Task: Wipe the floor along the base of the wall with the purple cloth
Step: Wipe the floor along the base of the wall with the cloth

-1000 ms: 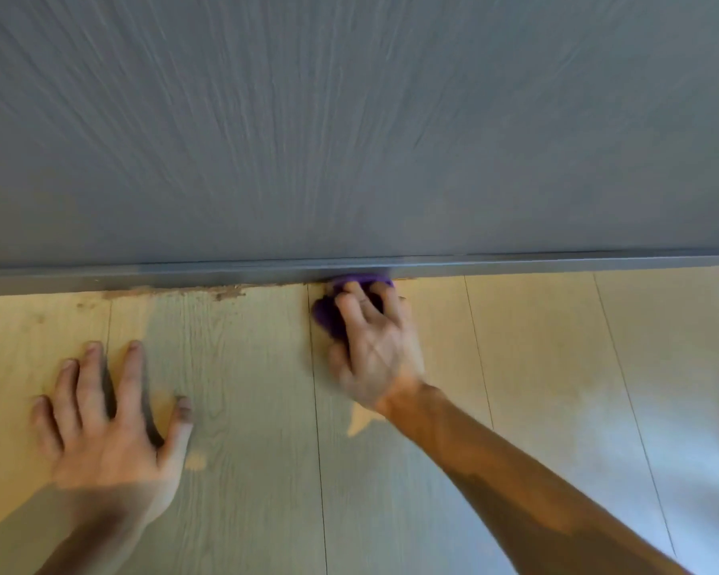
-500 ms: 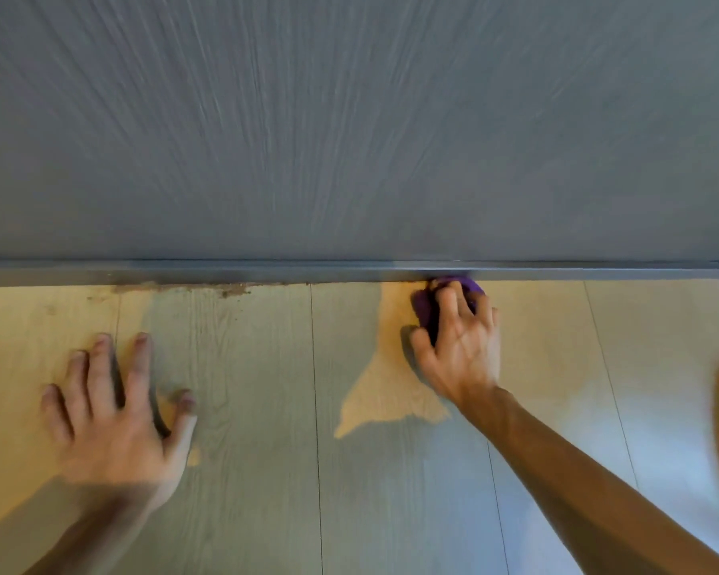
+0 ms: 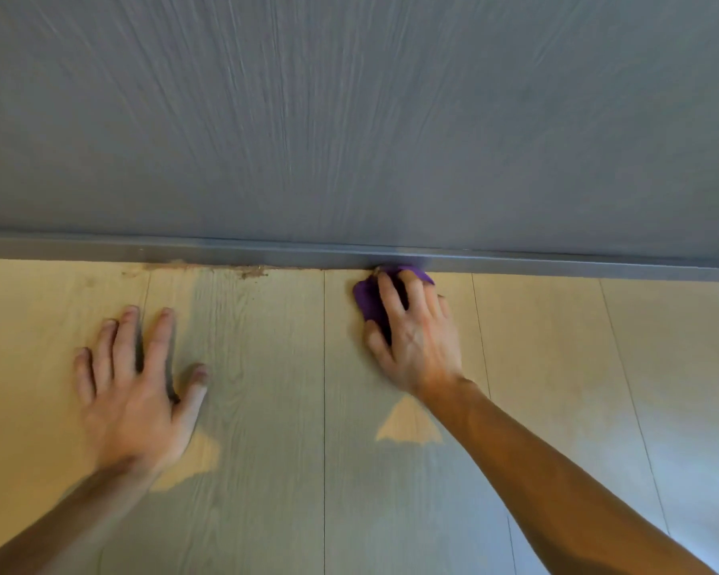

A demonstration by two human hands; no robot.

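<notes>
My right hand [image 3: 416, 338] presses a bunched purple cloth [image 3: 368, 296] onto the pale wood floor [image 3: 266, 408], tight against the grey skirting strip [image 3: 225, 253] at the foot of the grey wall [image 3: 349, 118]. Most of the cloth is hidden under my fingers. My left hand [image 3: 138, 388] lies flat on the floor to the left, fingers spread, holding nothing.
A brown line of dirt or crumbled filler [image 3: 225, 268] runs along the skirting to the left of the cloth. Floorboard seams run away from the wall. Shadows of my arms and head fall across the boards.
My right hand slid the cloth right along the skirting, then back to the left. My left hand stayed planted on the floor.
</notes>
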